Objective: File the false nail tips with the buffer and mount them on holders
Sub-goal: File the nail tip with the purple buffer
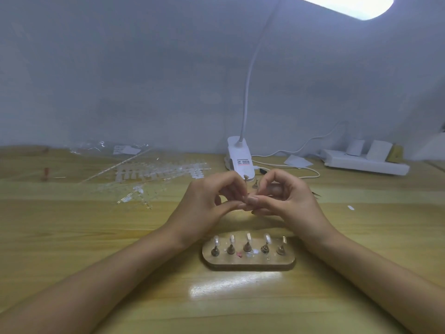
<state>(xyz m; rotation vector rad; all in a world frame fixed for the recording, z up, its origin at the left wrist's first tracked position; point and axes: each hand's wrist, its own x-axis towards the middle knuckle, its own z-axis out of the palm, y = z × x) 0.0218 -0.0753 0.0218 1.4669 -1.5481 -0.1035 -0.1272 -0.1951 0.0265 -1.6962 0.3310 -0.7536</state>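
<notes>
Reaching in from the near edge, two bare forearms are seen laid across a pale wooden desk [72, 225]. Between them, nearest the viewer, a flat oval wooden stand [248, 263] is set with its long axis running left to right. Five small brown cone-shaped holders [247, 247] are stood on it in a row, and each is topped by a clear false nail tip [248, 236].

Just beyond the stand, the left hand [207, 206] and right hand [291, 201] are raised and brought together. Each grip is closed, with curled fingers and thumb pressed to a single meeting point. A small piece is pinched there. It is hidden by the fingertips and is judged to be a nail tip. No buffer can be made out.

Just past the fingertips, one loose brown cone holder [255, 184] is stood upright on the desk, slightly nearer the right hand. As every holder on the stand looks filled, the next mounting is judged to turn on this one: away from the viewer, not back toward the stand.

Farther left, clear plastic strips of unused nail tips [154, 172] are scattered. At the back wall, a white clip-on lamp [239, 155] and a white power strip [366, 162] are placed.
</notes>
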